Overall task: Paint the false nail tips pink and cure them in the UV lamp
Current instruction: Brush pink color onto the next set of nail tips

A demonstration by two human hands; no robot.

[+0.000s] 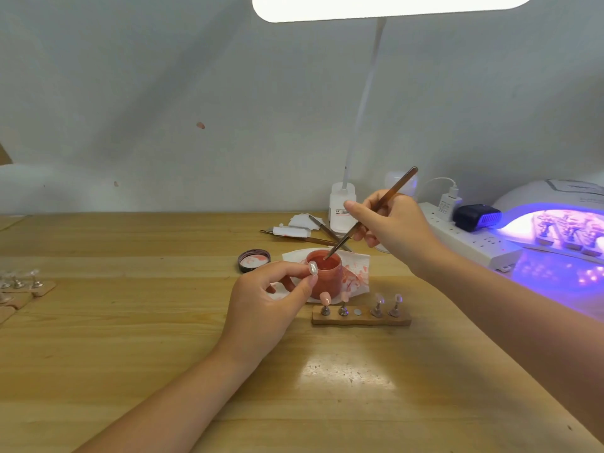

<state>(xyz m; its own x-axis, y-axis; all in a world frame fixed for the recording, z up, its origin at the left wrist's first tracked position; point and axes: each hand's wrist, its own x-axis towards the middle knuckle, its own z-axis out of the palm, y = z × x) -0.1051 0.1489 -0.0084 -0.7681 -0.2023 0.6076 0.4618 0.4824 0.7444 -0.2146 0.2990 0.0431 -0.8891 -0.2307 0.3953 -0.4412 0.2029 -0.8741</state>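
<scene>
False nail tip (313, 268), pale and glossy, is being pinched upright between the left hand (261, 308) fingers beside the small pink paint jar (324, 273). A thin brown brush (369, 214) is being gripped by the right hand (392, 223) fingers, slanting down-left, bristles dipped in the jar.

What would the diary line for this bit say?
step: loading brush | right hand: brush tip in pink pot | left hand: holds unpainted nail tip | UV lamp: lit

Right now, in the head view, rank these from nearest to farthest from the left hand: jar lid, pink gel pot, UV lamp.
From the left hand:
1. Pink gel pot, touching its fingertips.
2. Jar lid, just behind.
3. UV lamp, far right, lit.
</scene>
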